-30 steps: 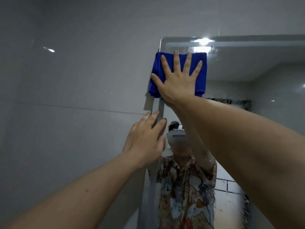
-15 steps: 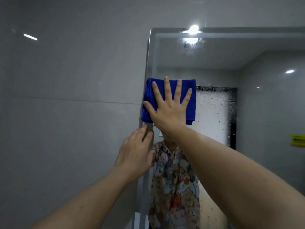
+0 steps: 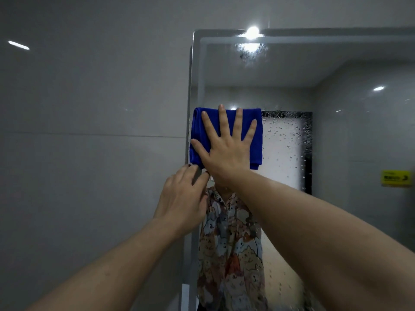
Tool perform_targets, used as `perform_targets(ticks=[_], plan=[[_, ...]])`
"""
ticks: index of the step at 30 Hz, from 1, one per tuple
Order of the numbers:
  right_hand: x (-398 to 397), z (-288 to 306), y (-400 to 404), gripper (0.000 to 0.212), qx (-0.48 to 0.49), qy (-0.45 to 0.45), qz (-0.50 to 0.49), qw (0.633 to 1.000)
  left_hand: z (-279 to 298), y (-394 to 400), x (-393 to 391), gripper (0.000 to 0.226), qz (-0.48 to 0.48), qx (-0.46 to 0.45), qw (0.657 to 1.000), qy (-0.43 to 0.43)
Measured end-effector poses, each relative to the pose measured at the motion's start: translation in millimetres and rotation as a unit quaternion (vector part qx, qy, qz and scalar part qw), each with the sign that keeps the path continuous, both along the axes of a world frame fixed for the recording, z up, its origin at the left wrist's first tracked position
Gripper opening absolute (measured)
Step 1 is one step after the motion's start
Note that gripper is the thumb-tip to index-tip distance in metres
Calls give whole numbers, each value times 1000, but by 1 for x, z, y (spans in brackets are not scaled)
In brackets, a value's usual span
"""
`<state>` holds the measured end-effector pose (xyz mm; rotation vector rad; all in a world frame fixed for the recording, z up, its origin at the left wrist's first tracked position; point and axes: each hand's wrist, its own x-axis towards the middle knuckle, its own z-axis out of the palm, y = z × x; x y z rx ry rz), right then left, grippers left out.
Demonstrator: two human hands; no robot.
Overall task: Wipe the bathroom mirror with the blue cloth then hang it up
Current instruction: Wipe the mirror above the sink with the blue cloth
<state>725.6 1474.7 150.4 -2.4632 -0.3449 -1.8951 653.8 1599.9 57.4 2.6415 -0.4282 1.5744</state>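
A folded blue cloth [image 3: 199, 131] lies flat against the left side of the bathroom mirror [image 3: 292, 70], about halfway down its visible height. My right hand [image 3: 226, 147] presses the cloth to the glass with fingers spread and straight. Just below the cloth's lower left corner, my left hand [image 3: 183, 196] rests with straight fingers on the mirror's left edge. Water droplets speckle the glass to the right of the cloth. The mirror's lower part shows my reflection in a patterned shirt.
Grey glossy wall tiles [image 3: 89, 153] fill the left of the view. The mirror has a pale frosted border [image 3: 195, 75]. A ceiling light [image 3: 252, 33] glares at its top edge. A yellow sign [image 3: 395, 178] shows in the reflection at the right.
My right hand has slid the cloth downward from the mirror's top left corner along the left side. My left hand has stayed on the mirror's left edge, just below the cloth.
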Motion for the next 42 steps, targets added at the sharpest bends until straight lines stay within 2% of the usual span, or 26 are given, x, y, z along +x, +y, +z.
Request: perform_targets(ticks=[9,14,20,26,29,33,42], plan=[[-5,111,-8,82,15,-1,-18,1000,35,0,9,65,-14,-2,1000,-25],[-6,127,-9,81,17,-4,-26,999,46,-10,14,61,-42,-44,997,-53],[-3,113,-8,81,27,-3,-13,1000,32,-15,20,61,-40,-82,995,-32],[0,66,-11,81,17,1,-2,1000,34,-21,10,57,-48,-106,993,-26],[-1,33,-18,79,2,5,-2,1000,29,-25,4,48,-56,-117,991,-23],[-4,-8,-35,79,-11,16,-9,1000,7,-33,-4,40,-61,-97,993,-6],[-5,-33,-64,87,-18,12,-13,1000,2,-43,-5,24,-63,-72,995,0]])
